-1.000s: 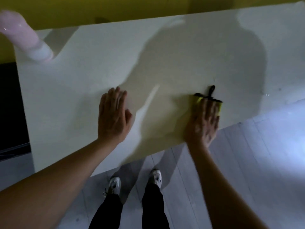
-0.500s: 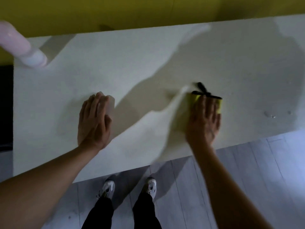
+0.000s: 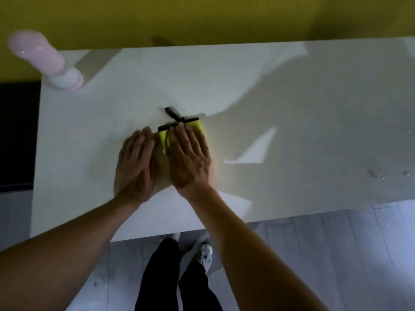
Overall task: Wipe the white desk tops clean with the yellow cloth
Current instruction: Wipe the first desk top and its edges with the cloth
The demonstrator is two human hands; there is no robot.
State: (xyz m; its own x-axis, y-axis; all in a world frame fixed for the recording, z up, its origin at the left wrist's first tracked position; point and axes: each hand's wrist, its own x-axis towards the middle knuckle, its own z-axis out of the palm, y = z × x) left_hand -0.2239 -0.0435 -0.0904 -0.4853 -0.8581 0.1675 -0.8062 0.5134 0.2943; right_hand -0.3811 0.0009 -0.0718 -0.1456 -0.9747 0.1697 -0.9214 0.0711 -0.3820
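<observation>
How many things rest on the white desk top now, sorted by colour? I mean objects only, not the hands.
Yellow: 1, the yellow cloth under the right hand
Black: 1, the black T-shaped handle at the cloth's far edge
Pink: 1, the pink bottle at the far left corner of the white desk top
Total: 3

I see yellow cloth (image 3: 198,126) — flat, mostly covered, black strip and stubby handle on its far edge | lying mid-desk, slightly left | white desk top (image 3: 292,122) — matte, water droplets near right edge
</observation>
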